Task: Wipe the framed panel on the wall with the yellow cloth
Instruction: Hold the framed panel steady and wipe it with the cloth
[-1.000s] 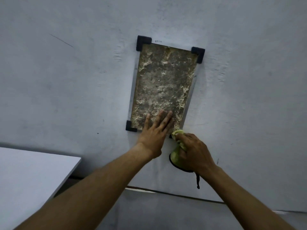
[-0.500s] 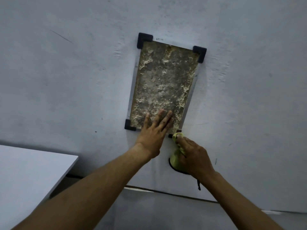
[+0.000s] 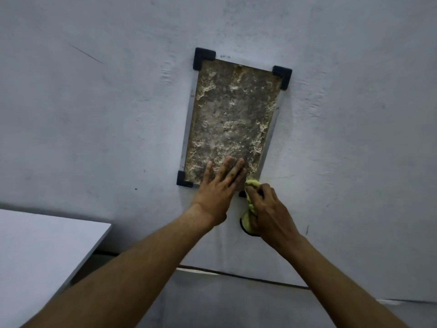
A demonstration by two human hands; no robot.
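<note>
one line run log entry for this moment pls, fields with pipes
left hand: flat on framed panel lower edge | right hand: grip shut on yellow cloth at lower right corner | panel: still dirty

A pale grey-white wall point(image 3: 94, 114) fills most of the view, its paint uneven, with rippled patches and small dark specks scattered over it. A thin dark scratch point(image 3: 86, 53) runs slantwise across the wall's upper left part. At the lower left a white tabletop point(image 3: 42, 252) juts in, its far edge close to the wall and its right corner pointing toward the middle of the view; its surface is plain and bare. Below the wall's lower edge a dark seam point(image 3: 236, 275) runs from left to right, with a lighter strip beneath it. Under that lies a dim grey floor point(image 3: 224, 304), details too dark to tell
</note>
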